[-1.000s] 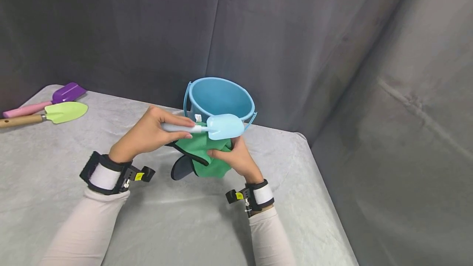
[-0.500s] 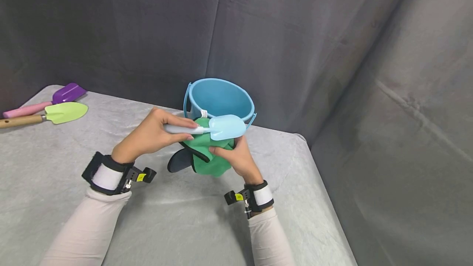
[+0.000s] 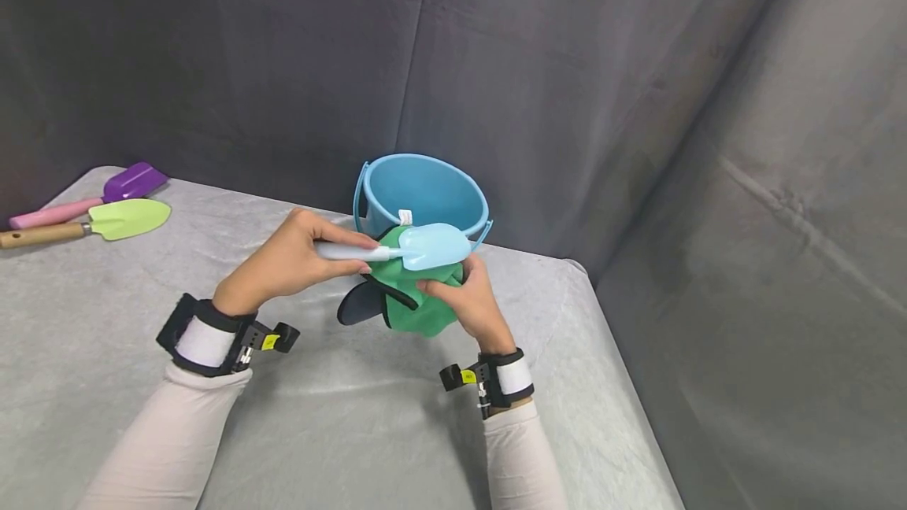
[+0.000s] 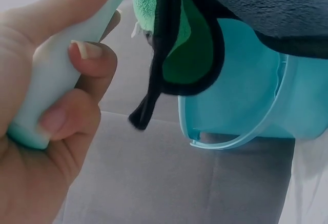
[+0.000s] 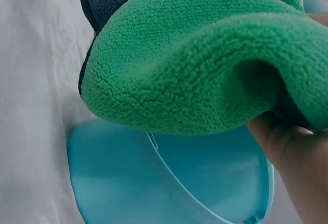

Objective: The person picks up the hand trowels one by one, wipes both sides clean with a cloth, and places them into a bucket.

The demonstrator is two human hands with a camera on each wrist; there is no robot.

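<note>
The little trowel [image 3: 418, 246] is pale blue plastic, a rounded scoop blade on a whitish handle, held in the air just in front of the blue bucket [image 3: 421, 191]. Its long axis lies nearly level, running side to side, with the blade pointing to the person's right and the handle to the left. The left hand [image 3: 286, 262] is wrapped round that handle, fingers curled over it and the thumb along the top. Under the blade, touching it, is a green cloth [image 3: 414, 301] with a black edging and a dark grey reverse side; the right hand [image 3: 468, 301] has it bunched up in its fingers from below. All of this sits above a table draped in grey fabric [image 3: 340, 415]. Off at the far left of the table lie a green trowel [image 3: 106, 221] with a wooden handle and a purple scoop [image 3: 116, 187] with a pink handle, side by side.
</note>
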